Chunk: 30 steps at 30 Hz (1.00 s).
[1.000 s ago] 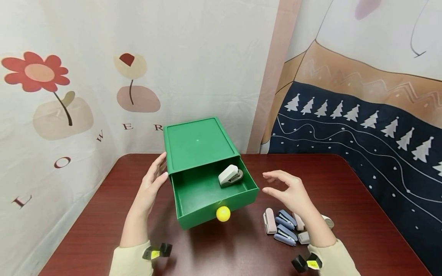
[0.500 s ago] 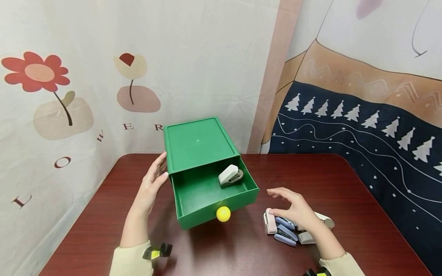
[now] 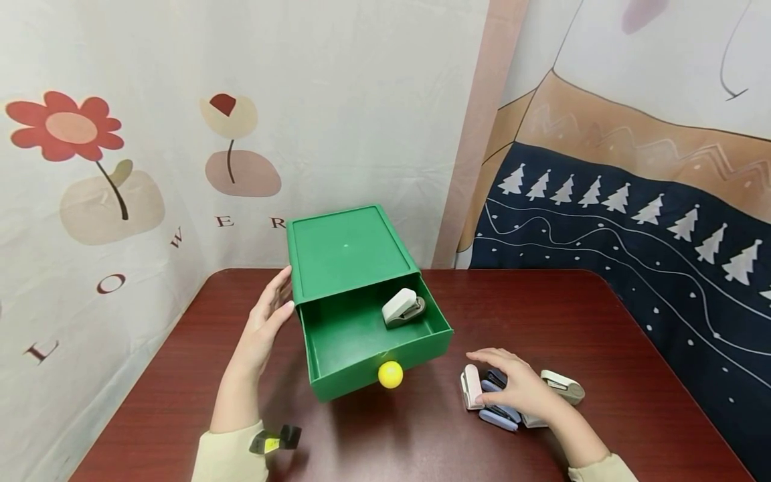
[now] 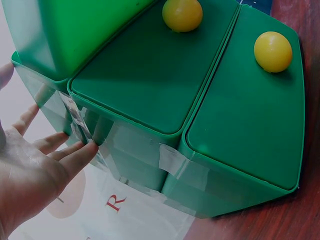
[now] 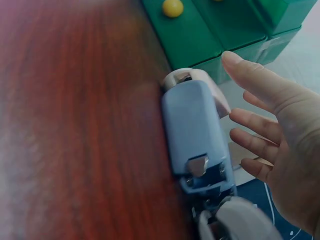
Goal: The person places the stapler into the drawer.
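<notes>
A green drawer cabinet point(image 3: 346, 248) stands at the table's middle with its top drawer point(image 3: 343, 338) pulled out. Inside that drawer lies a white-and-grey stapler point(image 3: 400, 308). My left hand point(image 3: 263, 326) rests its fingertips along the cabinet's left side, fingers extended, as the left wrist view also shows. To the right, my right hand point(image 3: 519, 387) hovers low over a cluster of staplers, thumb and fingers spread apart. Its thumb tip overlaps the pale pink stapler point(image 3: 471, 386) in the head view. Blue staplers point(image 3: 498, 420) lie beneath the palm, partly hidden by the hand.
A white-and-grey stapler point(image 3: 563, 386) lies right of the right hand, and another pale one is mostly covered by the wrist. Yellow ball knobs point(image 4: 273, 52) stick out from the drawer fronts. A printed cloth backdrop point(image 3: 373, 120) rises behind the dark red table point(image 3: 620, 348).
My right hand has moved down and slightly right, from beside the open drawer to over the staplers. My left hand and the cabinet stay in place.
</notes>
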### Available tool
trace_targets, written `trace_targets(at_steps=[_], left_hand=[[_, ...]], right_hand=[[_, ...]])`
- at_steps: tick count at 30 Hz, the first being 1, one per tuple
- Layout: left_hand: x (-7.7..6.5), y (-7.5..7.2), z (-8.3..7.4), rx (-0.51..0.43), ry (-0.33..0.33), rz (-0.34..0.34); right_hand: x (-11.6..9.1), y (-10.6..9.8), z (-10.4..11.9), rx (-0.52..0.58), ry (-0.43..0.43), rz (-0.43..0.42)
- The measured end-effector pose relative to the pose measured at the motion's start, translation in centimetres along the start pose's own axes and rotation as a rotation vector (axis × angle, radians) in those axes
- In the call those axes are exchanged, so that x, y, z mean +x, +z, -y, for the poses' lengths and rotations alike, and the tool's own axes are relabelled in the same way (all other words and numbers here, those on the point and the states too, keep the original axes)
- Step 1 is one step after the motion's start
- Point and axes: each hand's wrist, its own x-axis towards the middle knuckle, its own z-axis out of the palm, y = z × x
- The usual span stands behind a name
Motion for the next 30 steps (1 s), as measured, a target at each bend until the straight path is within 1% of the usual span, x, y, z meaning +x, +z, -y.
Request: trace_targets(at_steps=[3, 8, 15, 20, 26, 30], left_hand=[[0.0, 0.0, 0.0, -0.001, 0.0, 0.0], [0.0, 0.0, -0.1, 0.004, -0.001, -0.001], [0.0, 0.0, -0.2, 0.007, -0.004, -0.005], [0.0, 0.0, -0.1, 0.005, -0.006, -0.005], [0.0, 0.0, -0.1, 0.002, -0.007, -0.004], [0.0, 0.0, -0.1, 0.006, -0.004, 0.0]], right_hand=[[-0.4, 0.2, -0.3, -0.006, 0.026, 0.03], [-0.6, 0.5, -0.6, -0.024, -0.008, 0.038], [-0.5, 0.6, -0.1, -0.025, 0.009, 0.045], [-0.4, 1.0, 0.2, -0.075, 0.012, 0.027], [-0.3, 1.5, 0.3, -0.114, 0.042, 0.021], [-0.3, 1.8, 0.4, -0.138, 0.059, 0.002]])
